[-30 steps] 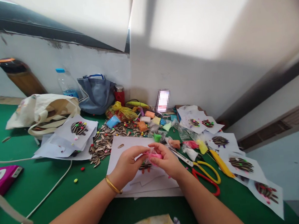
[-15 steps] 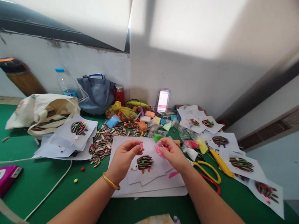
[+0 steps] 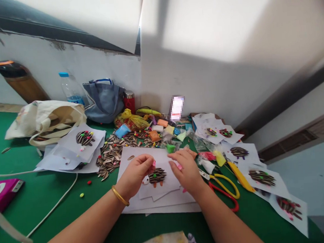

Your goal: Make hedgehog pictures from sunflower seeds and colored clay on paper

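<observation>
My left hand (image 3: pixel 136 175) pinches a small bit of pink clay (image 3: pixel 154 164) just above a hedgehog picture (image 3: pixel 158 178). Sunflower seeds form its striped body, with a white clay face, a green dot and brown feet. To the right, my right hand (image 3: pixel 185 170) is held low over the paper with its fingers stretched out. Some pink (image 3: pixel 180 167) shows between those fingers, looking like part of the pink clay packet, most of it covered by the hand. Under the picture lie stacked white sheets (image 3: pixel 131 203).
Yellow-and-red scissors (image 3: pixel 224 185) and a yellow utility knife (image 3: pixel 240 177) lie right of my hand. Behind the sheets are sunflower seeds (image 3: pixel 109 156) and several clay packets, including a green one (image 3: pixel 170 148). Finished pictures (image 3: pixel 261 178) line the right edge; a cloth bag (image 3: pixel 45 120) stands left.
A bit of pink clay came apart from the packet as my hands separated. My left hand then lowered slightly toward the picture, and my right hand lowered and stretched out its fingers over the packet.
</observation>
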`<state>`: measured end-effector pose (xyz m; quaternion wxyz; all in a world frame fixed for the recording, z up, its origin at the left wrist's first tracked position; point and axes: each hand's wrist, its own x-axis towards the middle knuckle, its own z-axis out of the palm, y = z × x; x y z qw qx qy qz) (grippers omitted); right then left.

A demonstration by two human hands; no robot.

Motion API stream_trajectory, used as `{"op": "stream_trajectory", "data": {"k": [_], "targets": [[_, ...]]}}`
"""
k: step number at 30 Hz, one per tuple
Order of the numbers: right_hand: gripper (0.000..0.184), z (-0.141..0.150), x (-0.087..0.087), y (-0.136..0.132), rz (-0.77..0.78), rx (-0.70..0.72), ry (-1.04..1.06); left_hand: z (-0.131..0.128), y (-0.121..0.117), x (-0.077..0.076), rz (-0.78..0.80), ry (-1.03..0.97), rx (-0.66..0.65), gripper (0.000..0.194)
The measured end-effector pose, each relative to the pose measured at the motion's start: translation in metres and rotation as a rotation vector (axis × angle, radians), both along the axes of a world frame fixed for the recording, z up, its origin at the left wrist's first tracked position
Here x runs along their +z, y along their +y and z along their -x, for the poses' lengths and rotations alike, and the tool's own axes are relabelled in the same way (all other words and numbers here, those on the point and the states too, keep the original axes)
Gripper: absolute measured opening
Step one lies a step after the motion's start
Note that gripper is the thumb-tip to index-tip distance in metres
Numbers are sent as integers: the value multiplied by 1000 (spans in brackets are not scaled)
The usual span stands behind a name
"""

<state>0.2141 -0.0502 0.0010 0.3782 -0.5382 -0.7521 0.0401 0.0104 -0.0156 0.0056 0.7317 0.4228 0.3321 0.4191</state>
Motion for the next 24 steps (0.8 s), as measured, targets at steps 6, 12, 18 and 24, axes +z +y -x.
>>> {"op": "stream_trajectory", "data": {"k": [6,12,18,24], "targets": [[26,31,5,-16,43,182,146,-5,-6,-2,-35,13,-137,38],[11,29,3,-14,44,188,267,-5,-8,3,-50,72,-159,42],[11,28,2,-13,68,185,289,-1,-5,-1,-220,263,-294,36],[7,26,0,-11,116,239,297,-2,-5,-1,-279,345,-238,38]]}}
